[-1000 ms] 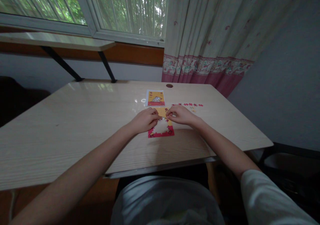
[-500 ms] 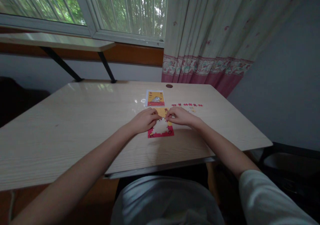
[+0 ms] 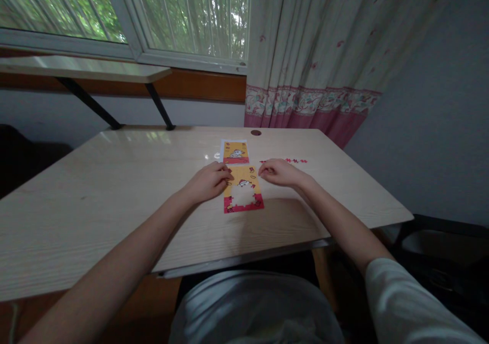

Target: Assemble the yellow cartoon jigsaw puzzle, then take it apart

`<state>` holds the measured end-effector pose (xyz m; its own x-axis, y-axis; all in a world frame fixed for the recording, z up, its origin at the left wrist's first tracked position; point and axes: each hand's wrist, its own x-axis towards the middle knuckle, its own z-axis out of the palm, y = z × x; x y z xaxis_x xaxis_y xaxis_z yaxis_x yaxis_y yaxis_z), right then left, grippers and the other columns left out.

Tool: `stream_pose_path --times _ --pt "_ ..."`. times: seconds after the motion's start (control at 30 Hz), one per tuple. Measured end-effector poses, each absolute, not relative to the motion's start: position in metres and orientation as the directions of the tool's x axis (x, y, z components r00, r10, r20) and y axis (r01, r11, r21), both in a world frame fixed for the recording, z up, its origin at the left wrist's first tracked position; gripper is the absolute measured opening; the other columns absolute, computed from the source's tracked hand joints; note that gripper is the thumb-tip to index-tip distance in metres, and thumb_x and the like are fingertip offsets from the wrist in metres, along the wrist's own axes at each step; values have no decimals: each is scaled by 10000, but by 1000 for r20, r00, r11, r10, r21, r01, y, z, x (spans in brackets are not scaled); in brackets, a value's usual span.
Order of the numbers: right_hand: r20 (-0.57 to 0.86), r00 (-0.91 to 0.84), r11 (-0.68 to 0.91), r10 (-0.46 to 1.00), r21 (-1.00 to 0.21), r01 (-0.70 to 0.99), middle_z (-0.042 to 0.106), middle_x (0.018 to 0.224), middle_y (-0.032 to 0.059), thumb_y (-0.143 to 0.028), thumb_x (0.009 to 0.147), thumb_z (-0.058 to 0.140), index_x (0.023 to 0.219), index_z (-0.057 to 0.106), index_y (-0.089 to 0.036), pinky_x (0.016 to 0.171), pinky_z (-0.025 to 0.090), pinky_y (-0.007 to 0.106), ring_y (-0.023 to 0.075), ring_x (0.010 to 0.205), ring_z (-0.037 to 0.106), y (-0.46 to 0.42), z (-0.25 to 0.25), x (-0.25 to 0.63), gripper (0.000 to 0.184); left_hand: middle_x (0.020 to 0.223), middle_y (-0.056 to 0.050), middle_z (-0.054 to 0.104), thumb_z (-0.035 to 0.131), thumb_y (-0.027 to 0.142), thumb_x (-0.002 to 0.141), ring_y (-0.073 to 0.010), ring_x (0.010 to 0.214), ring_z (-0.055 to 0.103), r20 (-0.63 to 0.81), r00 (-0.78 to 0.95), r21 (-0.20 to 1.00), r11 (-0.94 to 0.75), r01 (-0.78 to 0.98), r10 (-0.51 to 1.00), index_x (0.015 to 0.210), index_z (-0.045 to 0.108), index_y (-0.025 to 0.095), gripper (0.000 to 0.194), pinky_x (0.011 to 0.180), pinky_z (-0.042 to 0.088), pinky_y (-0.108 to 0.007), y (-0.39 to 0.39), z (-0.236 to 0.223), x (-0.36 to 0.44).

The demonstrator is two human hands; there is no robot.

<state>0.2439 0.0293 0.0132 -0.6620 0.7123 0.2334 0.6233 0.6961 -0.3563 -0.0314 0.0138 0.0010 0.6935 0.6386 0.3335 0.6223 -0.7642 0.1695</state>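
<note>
A partly assembled jigsaw puzzle (image 3: 244, 208) lies flat on the desk, yellow above and red along the bottom, with a pale gap in its middle. Part of a white cartoon animal with a red hat shows at the gap's upper edge. My left hand (image 3: 209, 182) rests at the puzzle's left side, fingers loosely bent and apart, the tips over its border. Just off the right edge is my right hand (image 3: 280, 172), its fingers curled together. Whether anything small is between them is hidden. Behind the puzzle lies a reference picture (image 3: 237, 153) of the animal.
Several red puzzle pieces (image 3: 296, 161) lie in a row at the right, partly covered by my right hand. The wooden desk (image 3: 133, 201) has a round cable hole (image 3: 255, 133) near its back edge. A raised shelf (image 3: 114, 70) stands back left; a curtain (image 3: 290, 69) hangs behind.
Both hands have drawn apart from the puzzle's middle, the left one leftward and the right one slightly rightward. The animal's head and hat now show uncovered. My view has shifted slightly.
</note>
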Motion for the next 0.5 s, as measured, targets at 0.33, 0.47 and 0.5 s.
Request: stream_pose_path --times 0.33,0.47,0.5 --pt "155 -271 303 950 -254 918 685 763 79 -169 746 510 776 692 -138 591 355 235 139 647 549 56 27 329 187 949 -96 613 439 127 794 -221 916 552 330 699 165 -768 619 635 931 685 153 283 825 472 -359 16 -2 -33" --pt "106 -234 254 966 -251 934 653 690 59 -205 740 516 744 673 -136 558 335 227 122 596 517 55 23 330 171 952 -98 612 437 137 804 -217 911 552 316 703 153 -766 625 637 935 683 147 279 823 473 -354 16 -2 -33" --pt "81 -252 265 964 -270 926 642 674 50 -212 735 523 745 669 -137 552 332 224 116 586 509 54 23 327 164 952 -100 612 436 139 806 -218 911 553 315 705 151 -767 623 635 937 683 144 280 823 473 -355 16 -2 -33"
